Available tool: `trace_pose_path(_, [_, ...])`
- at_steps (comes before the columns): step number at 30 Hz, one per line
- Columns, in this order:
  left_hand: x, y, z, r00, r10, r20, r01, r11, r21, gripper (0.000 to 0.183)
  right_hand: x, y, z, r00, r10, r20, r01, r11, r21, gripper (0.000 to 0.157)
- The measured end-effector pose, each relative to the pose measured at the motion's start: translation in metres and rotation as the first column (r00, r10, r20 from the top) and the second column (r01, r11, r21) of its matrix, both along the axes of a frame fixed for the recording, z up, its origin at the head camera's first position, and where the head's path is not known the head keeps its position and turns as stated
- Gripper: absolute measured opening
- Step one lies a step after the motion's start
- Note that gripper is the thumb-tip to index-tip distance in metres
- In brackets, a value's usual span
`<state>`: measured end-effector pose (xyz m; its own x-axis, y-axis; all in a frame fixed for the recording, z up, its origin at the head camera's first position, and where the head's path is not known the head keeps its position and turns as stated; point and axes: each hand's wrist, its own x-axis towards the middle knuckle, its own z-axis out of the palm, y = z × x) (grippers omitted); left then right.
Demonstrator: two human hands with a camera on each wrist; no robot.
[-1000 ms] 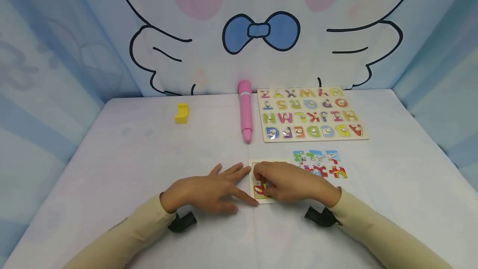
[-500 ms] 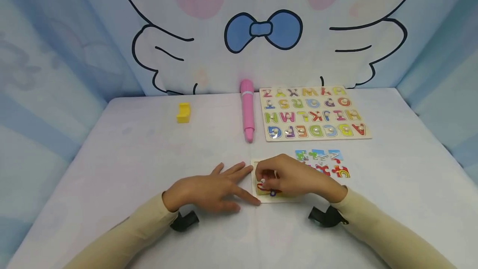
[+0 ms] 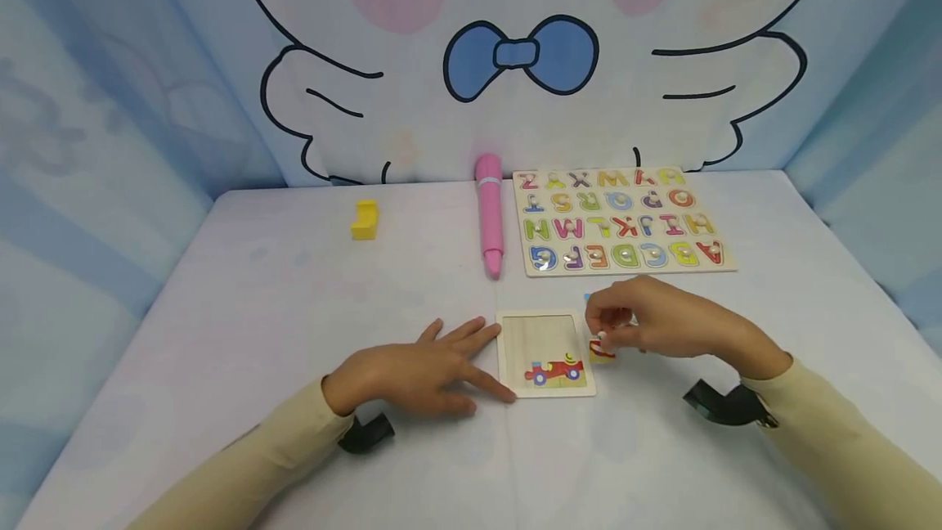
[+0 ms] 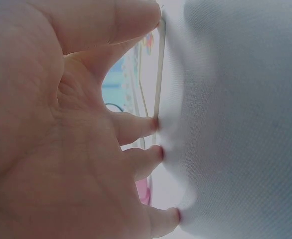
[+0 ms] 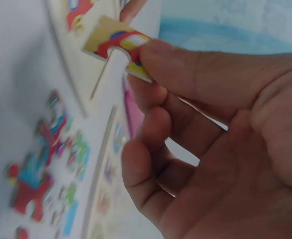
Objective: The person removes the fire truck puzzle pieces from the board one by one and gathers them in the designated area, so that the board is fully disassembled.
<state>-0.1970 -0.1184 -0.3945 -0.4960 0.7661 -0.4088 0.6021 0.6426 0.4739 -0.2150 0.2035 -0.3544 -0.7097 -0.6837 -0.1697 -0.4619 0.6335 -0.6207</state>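
My right hand (image 3: 666,319) pinches a jigsaw piece (image 5: 120,44) between thumb and fingertips. In the right wrist view the piece is pale yellow and red with a rounded notch, tilted clear of the table. The head view has it just past the right edge of a small wooden puzzle tray (image 3: 537,338). Inside that tray, at the lower right, lie fitted pieces showing a red vehicle (image 3: 553,372). My left hand (image 3: 419,379) is spread flat at the left, its fingertips on the tray's left edge and lower left corner.
Several loose jigsaw pieces (image 5: 34,186) lie beyond the tray, mostly hidden by my right hand in the head view. Farther back are a wooden alphabet board (image 3: 625,223), a thick pink pen (image 3: 490,215) and a small yellow block (image 3: 365,220). A printed curtain (image 3: 515,121) closes off the back.
My right hand has lifted the jigsaw piece from the tray's lower left and carried it right, past the tray's edge, uncovering the tray. The left hand stays in place.
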Motion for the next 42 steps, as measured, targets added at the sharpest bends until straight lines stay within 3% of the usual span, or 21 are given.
trace_pose_path(7, [0.000, -0.001, 0.001, 1.000, 0.001, 0.008, -0.001, 1.000, 0.008, 0.043, 0.007, 0.023, -0.018, 0.999, 0.024, 0.029, -0.025, 1.000, 0.009, 0.024])
trace_pose_path(13, [0.000, -0.001, 0.000, 1.000, 0.004, 0.012, -0.005, 1.000, 0.011, 0.043, 0.009, 0.023, -0.028, 0.998, -0.010, -0.063, 0.013, 0.999, 0.043, 0.026])
trace_pose_path(19, [0.001, -0.001, 0.000, 1.000, 0.005, 0.016, -0.005, 1.000, 0.010, 0.042, 0.010, 0.018, -0.032, 0.985, -0.016, -0.173, 0.039, 0.991, 0.127, 0.023])
trace_pose_path(32, [0.000, -0.001, -0.001, 1.000, 0.005, 0.011, -0.005, 1.000, 0.008, 0.042, 0.011, 0.016, -0.034, 0.977, 0.003, -0.213, 0.039, 0.981, 0.189, 0.020])
trace_pose_path(42, [0.001, 0.000, 0.000, 1.000, 0.009, 0.014, -0.009, 1.000, 0.013, 0.043, 0.016, 0.012, -0.035, 0.967, -0.046, -0.252, 0.102, 0.972, 0.212, 0.024])
